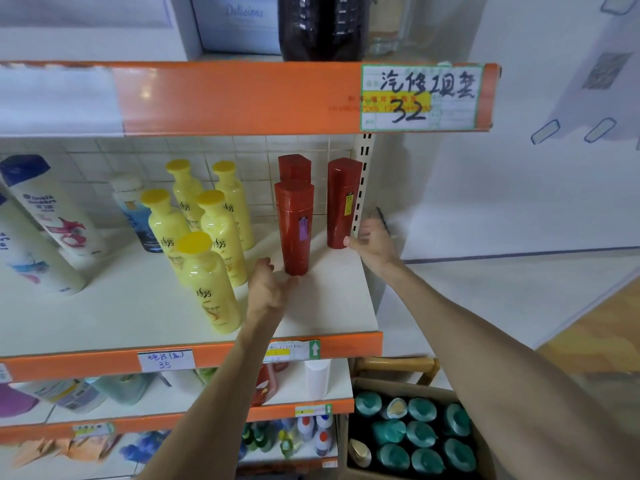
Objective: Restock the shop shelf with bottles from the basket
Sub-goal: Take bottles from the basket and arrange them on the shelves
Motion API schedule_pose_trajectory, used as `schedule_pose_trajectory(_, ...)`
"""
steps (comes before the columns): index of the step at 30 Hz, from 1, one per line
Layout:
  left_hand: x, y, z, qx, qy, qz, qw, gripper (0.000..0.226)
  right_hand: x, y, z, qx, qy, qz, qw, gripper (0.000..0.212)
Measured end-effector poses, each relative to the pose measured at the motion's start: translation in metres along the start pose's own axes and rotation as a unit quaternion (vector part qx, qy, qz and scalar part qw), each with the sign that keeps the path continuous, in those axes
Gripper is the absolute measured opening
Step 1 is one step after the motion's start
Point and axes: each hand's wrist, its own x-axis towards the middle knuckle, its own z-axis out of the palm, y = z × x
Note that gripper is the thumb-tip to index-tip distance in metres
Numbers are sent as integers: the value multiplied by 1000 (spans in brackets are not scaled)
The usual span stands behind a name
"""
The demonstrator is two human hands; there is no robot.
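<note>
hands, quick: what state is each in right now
Left hand: open, fingertips at front red bottle.
Right hand: touching right red bottle, grip cannot be told.

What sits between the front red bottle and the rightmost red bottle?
Nothing; the head view shows bare shelf board between front red bottle and rightmost red bottle.

I see a white shelf (329, 306) with an orange front lip. Five yellow bottles (207, 271) stand upright in the middle. Three red bottles (294, 230) stand at the right end, two in file and one apart beside the upright post. Big white bottles (55, 216) stand at the left, with a blue-and-white bottle (135, 209) just beside them.
</note>
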Motion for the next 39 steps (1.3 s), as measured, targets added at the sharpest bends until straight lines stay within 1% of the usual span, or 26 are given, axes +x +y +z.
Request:
schedule_pose_trajectory(3, -29, -2, -6, 77, 0, 31, 997, 61, -32, -14, 2, -52, 59, -23, 997, 38)
schedule_pose_trajectory(6, -63, 0, -8, 122, -4, 75, 990, 43, -71, -21, 11, -90, 77, -40, 992, 27)
schedule_pose_trajectory(8, -84, 2, -15, 130, -3, 114, 985, 34, -102, -29, 20, -107, 91, -59, 988, 24)
schedule_pose_trajectory(10, -108, 2, -27, 111, -15, 176, 978, 28, -138, -39, 33, -96, 106, -89, 986, 22)
schedule_pose_trajectory(12, -132, -5, -45, 97, -48, 236, 966, 25, -177, -47, 50, -72, 127, -114, 983, 19)
schedule_pose_trajectory(14, -156, -25, -70, 122, -83, 270, 951, 20, -218, -52, 71, -72, 146, -125, 979, 17)
schedule_pose_trajectory(16, -175, -52, -101, 168, -95, 270, 943, 22, -259, -56, 95, -90, 144, -131, 977, 15)
schedule_pose_trajectory(17, -182, -67, -118, 184, -98, 256, 944, 26, -277, -55, 108, -110, 134, -122, 977, 14)
schedule_pose_trajectory(19, -197, -102, -149, 227, -114, 214, 943, 31, -312, -49, 135, -149, 85, -84, 982, 14)
schedule_pose_trajectory(22, -211, -150, -195, 291, -139, 162, 933, 34, -346, -52, 169, -182, 8, -38, 982, 19)
schedule_pose_trajectory(26, -212, -187, -231, 333, -145, 125, 923, 48, -370, -63, 205, -221, -95, -32, 970, 29)
schedule_pose_trajectory(30, -215, -217, -234, 366, -131, 126, 913, 59, -382, -51, 231, -248, -114, -43, 961, 33)
schedule_pose_trajectory(33, -207, -246, -224, 364, -126, 125, 914, 59, -384, -30, 241, -268, -119, -52, 955, 33)
schedule_pose_trajectory(34, -204, -259, -218, 368, -131, 123, 912, 60, -384, -18, 243, -280, -117, -52, 951, 34)
schedule_pose_trajectory(37, -193, -312, -197, 414, -144, 131, 889, 66, -388, 30, 258, -320, -112, -33, 940, 35)
schedule_pose_trajectory(39, -187, -350, -182, 423, -151, 124, 885, 69, -389, 63, 274, -339, -123, -28, 932, 38)
